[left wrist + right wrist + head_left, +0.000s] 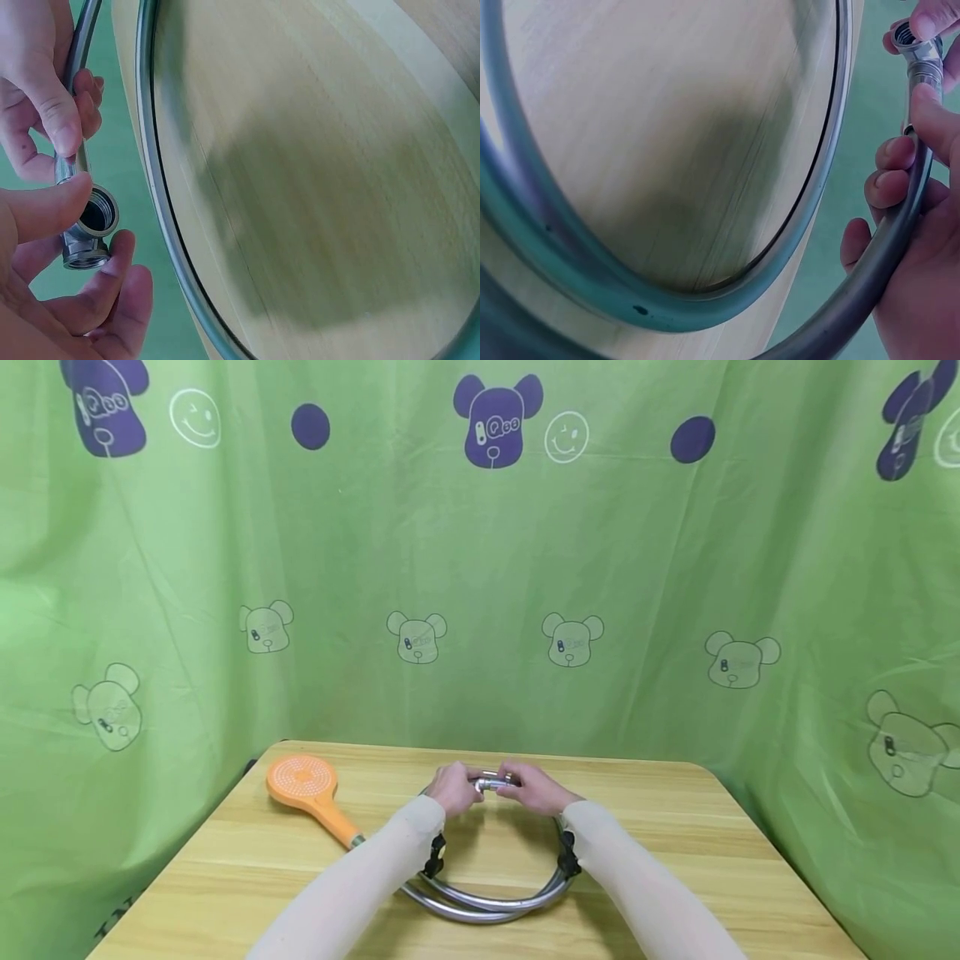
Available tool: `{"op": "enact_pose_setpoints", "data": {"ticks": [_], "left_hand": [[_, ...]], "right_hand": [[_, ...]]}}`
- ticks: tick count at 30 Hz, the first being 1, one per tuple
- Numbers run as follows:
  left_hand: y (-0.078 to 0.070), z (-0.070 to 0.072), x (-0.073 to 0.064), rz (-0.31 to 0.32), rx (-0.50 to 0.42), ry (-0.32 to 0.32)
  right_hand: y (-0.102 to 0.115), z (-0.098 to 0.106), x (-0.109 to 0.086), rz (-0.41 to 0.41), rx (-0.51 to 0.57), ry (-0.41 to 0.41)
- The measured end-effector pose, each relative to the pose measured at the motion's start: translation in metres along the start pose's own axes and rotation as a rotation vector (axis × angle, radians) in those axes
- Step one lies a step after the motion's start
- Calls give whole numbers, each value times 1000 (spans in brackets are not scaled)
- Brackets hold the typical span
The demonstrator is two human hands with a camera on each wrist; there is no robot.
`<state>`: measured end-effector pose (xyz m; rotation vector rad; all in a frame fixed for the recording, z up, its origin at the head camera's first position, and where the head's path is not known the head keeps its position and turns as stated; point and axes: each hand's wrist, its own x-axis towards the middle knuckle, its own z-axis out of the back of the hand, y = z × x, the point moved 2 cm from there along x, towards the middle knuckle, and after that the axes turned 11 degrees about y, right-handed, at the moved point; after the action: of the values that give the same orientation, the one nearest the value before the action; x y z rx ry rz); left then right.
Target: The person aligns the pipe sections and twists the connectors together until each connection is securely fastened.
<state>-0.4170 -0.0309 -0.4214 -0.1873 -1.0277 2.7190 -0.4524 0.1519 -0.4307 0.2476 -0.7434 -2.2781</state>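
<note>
My left hand (pixel 453 787) pinches a small chrome tee fitting (pixel 76 244) with threaded openings, thumb on one side and fingers on the other. Facing it, my right hand (pixel 537 789) grips the end of a grey metal shower hose (pixel 889 251), its thumb along the hose's metal connector (pixel 925 73). The connector meets the fitting end to end between the two hands. Below the hands, the rest of the hose lies in loops on the table. An orange shower head (pixel 302 778) lies face up at the left, its handle joined to the hose.
The light wooden table (pixel 675 860) reaches back to a green curtain (pixel 480 552) with bear prints, which hangs behind and at both sides. Hose loops stand between my forearms, near the black wrist straps (pixel 568 853).
</note>
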Motion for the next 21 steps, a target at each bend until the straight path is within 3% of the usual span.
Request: {"op": "enact_pose_setpoints", "data": {"ticks": [8,21], "left_hand": [[2,-1,2,1,-8,-9],[1,-1,2,28,-52,-5]], "right_hand": [[-1,-1,1,4,-43,16],[0,-3,0,-36,53,-46]]}}
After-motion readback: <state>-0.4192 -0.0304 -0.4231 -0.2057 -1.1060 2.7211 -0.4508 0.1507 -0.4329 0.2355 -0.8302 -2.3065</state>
